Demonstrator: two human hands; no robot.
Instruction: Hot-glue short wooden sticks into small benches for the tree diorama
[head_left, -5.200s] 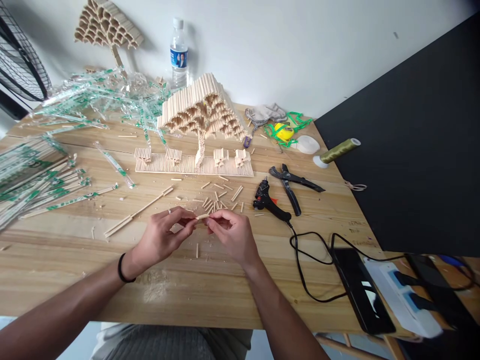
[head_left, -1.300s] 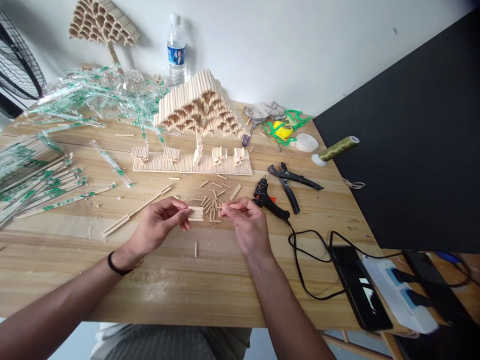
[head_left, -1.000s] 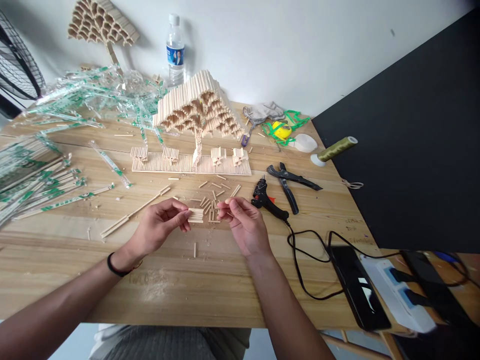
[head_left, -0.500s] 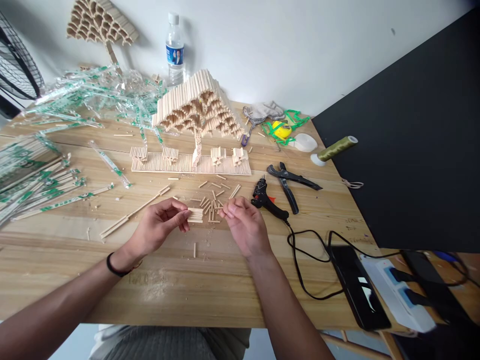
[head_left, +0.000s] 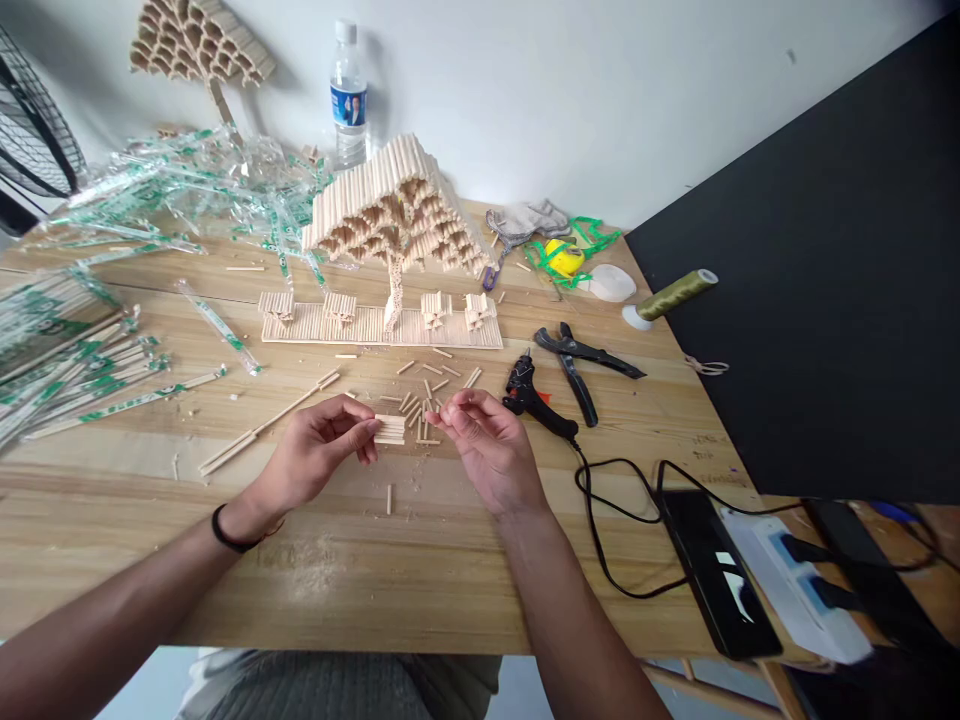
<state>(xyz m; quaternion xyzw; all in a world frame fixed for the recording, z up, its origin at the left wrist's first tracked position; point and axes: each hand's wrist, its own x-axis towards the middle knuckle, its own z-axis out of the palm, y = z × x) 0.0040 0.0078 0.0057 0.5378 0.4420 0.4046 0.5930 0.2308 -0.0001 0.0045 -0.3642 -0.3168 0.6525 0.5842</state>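
We count two stick-built trees (head_left: 397,185) toward 11 o'clock, four small stick blocks (head_left: 435,308) flanking the nearer one, and one stick panel (head_left: 390,430) at 8. Around them we tally one fan (head_left: 34,120) at 10, one bottle (head_left: 349,105) at 11, one cutter (head_left: 571,348) at 3, one glue gun (head_left: 538,400) and one power strip (head_left: 791,615) at 4.

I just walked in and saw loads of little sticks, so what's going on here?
A person's left hand holds a small panel of wooden sticks laid side by side. The right hand is beside short loose sticks; whether it pinches anything is too small to tell. Behind them stands a tree-shaped stick model, and a glue gun lies on the table to the right.
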